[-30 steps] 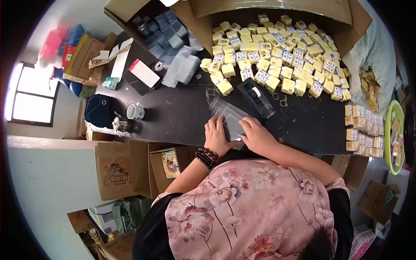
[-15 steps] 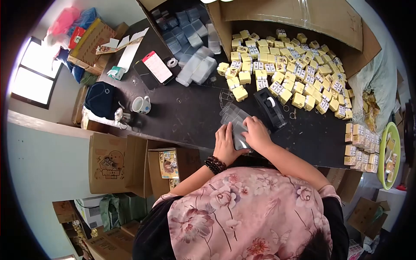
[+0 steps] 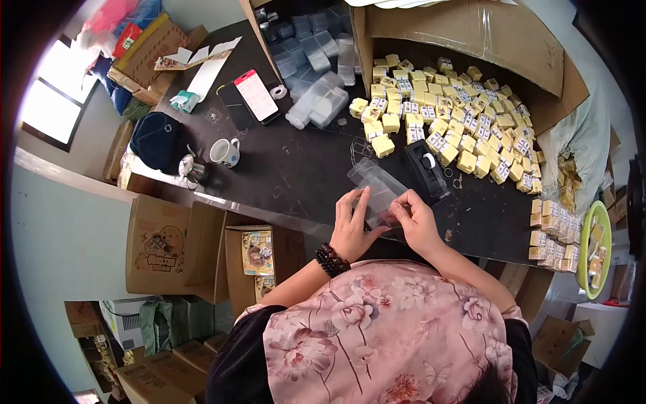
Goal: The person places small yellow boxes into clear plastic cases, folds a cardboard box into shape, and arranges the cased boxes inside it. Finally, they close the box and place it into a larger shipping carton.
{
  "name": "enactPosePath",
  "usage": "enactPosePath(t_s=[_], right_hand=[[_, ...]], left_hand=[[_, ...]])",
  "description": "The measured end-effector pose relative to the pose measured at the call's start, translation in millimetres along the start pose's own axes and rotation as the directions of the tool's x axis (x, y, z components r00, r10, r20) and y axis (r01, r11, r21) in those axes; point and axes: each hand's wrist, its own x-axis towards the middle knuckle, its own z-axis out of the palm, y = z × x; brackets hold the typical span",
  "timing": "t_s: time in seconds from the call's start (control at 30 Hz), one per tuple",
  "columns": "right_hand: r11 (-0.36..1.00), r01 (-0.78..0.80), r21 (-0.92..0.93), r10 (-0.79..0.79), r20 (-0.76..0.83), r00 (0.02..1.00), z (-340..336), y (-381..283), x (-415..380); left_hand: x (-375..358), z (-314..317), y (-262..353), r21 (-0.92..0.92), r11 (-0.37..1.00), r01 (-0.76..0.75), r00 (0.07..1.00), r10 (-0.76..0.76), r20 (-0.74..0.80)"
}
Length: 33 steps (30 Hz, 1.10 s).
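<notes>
Both hands hold a clear plastic piece [image 3: 379, 190] over the near edge of the dark table [image 3: 296, 178]. My left hand [image 3: 351, 225] has its fingers along the plastic's left side and its thumb at the lower end. On the other side, my right hand [image 3: 414, 219] pinches the plastic's right edge between thumb and fingers. A black tape dispenser [image 3: 427, 174] stands just right of the plastic. Behind it lie many small yellow boxes [image 3: 464, 121], heaped in and before an open carton [image 3: 464, 30].
Clear plastic cases [image 3: 317, 104] lie at the back, beside a phone [image 3: 256, 95] and a tape roll [image 3: 278, 91]. A mug [image 3: 225, 153] stands at the left. Stacked small boxes [image 3: 553, 232] and a green basket [image 3: 602, 276] are at the right. Open cartons [image 3: 171, 246] stand below left.
The camera view has shifted slightly. My right hand has moved from over the plastic to its right edge, and my left fingers have lifted a little.
</notes>
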Motion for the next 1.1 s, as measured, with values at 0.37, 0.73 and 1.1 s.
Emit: enactPosePath(t_s=[0.37, 0.73, 1.1], right_hand=[[0.741, -0.612, 0.275, 0.291, 0.690, 0.663, -38, -23, 9], [0.643, -0.675, 0.362, 0.285, 0.705, 0.649, -10, 0, 40], [0.972, 0.090, -0.218, -0.161, -0.339, 0.927, -150, -36, 37]], left_hand=[[17, -36, 7, -0.462, 0.886, -0.043, 0.967, 0.153, 0.203], [51, -89, -12, -0.452, 0.887, -0.096, 0.903, 0.269, 0.335], [27, -52, -22, -0.392, 0.455, 0.799, 0.487, -0.110, 0.866]])
